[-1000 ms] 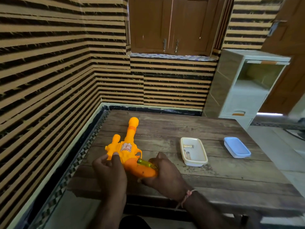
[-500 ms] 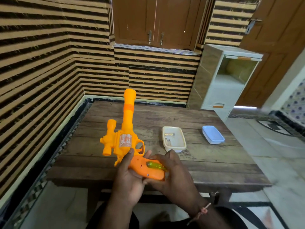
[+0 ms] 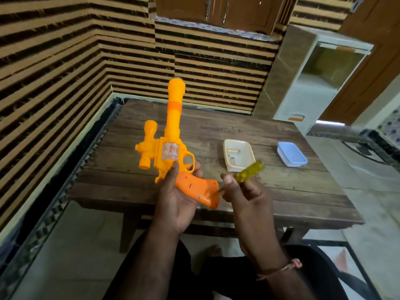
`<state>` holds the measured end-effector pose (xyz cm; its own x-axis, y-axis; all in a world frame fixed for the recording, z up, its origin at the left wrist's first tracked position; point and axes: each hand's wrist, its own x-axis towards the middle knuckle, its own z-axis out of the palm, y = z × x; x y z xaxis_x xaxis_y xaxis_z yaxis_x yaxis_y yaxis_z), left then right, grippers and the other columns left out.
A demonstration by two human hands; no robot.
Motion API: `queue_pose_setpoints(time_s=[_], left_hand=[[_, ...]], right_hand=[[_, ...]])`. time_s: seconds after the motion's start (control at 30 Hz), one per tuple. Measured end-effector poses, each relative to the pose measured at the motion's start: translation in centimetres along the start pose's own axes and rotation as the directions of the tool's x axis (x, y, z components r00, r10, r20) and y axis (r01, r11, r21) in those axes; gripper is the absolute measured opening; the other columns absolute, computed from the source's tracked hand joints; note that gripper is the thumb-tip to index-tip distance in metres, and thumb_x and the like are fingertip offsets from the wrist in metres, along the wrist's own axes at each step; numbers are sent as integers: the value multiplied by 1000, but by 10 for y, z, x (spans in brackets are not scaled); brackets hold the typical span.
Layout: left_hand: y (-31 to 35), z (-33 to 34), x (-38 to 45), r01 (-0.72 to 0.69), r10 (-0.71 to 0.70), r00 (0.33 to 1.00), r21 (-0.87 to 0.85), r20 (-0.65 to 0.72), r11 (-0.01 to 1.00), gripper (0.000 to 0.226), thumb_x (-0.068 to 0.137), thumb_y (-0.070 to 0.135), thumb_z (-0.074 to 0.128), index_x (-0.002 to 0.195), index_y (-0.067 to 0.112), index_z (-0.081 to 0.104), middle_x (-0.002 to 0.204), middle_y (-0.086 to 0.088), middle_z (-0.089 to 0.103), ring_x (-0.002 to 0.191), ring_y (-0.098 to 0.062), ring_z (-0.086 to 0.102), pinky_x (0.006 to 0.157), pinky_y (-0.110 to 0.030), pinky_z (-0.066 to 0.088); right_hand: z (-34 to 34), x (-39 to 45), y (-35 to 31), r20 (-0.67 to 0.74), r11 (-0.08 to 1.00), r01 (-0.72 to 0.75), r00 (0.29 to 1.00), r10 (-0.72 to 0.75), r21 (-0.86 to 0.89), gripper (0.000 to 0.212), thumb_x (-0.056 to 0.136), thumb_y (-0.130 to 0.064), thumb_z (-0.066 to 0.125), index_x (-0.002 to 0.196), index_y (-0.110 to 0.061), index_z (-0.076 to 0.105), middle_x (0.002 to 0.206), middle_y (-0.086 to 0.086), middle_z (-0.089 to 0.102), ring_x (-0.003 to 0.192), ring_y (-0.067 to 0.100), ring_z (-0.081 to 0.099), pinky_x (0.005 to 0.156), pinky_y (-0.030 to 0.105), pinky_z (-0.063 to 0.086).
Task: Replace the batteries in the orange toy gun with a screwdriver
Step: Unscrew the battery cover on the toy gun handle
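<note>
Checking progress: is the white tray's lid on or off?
Off. The white tray sits open on the table, small metallic items visible inside; the blue lid lies apart to its right.

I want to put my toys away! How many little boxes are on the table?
2. The white box sits open in the middle of the table, with small metal pieces inside. The blue box sits to its right, near the table's edge.

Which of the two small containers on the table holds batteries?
The cream tray, nearer the toy gun; small metallic batteries lie inside it. The blue container, farther right, shows nothing inside.
</note>
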<state>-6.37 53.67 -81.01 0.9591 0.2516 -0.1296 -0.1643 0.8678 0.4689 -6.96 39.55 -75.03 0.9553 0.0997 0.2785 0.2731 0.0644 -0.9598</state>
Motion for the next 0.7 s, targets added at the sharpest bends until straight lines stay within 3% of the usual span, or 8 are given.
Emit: queue_pose_setpoints(time_s=[0.1, 0.27, 0.47, 0.57, 0.7], left_hand=[[3, -1, 1, 34, -33, 999, 17, -34, 999, 93, 61, 53, 86, 140, 17, 51, 113, -10, 64, 91, -19, 65, 78, -46, 54], [7, 2, 0, 54, -54, 998, -12, -32, 998, 114, 50, 48, 92, 148, 17, 42, 120, -13, 69, 115, -26, 66, 75, -46, 57], [6, 2, -1, 78, -77, 997, -52, 9, 996, 105, 46, 39, 96, 137, 19, 47, 125, -19, 66, 121, -32, 62, 79, -46, 59], [7, 1, -1, 63, -62, 998, -37, 29, 997, 105, 48, 38, 95, 139, 20, 45, 127, -19, 65, 122, -34, 60, 80, -46, 59], [7, 0, -1, 51, -50, 998, -21, 45, 998, 115, 49, 35, 94, 147, 20, 36, 128, -20, 64, 122, -36, 60, 82, -48, 58]], right_hand=[[-4, -10, 4, 93, 995, 52, 995, -44, -84, 2, 83, -7, 74, 85, -7, 73, 80, -1, 73, 75, 5, 67, 69, 14, 49], [-6, -27, 8, 133, 991, 55, 990, -38, -122, 15, 85, -15, 63, 91, -6, 74, 86, -4, 74, 85, 5, 67, 77, 12, 47], [-8, -30, 9, 174, 980, 99, 982, -68, -174, 9, 84, -9, 63, 91, -2, 65, 78, -11, 68, 71, -3, 62, 66, 9, 45], [-10, -32, 9, 189, 970, 116, 979, -75, -214, 7, 84, -13, 65, 89, -7, 66, 75, -10, 67, 64, 0, 59, 60, 12, 43], [-11, -32, 11, 198, 946, 149, 976, -93, -287, 7, 85, -17, 69, 90, -12, 69, 77, -7, 69, 68, 6, 63, 64, 18, 47]])
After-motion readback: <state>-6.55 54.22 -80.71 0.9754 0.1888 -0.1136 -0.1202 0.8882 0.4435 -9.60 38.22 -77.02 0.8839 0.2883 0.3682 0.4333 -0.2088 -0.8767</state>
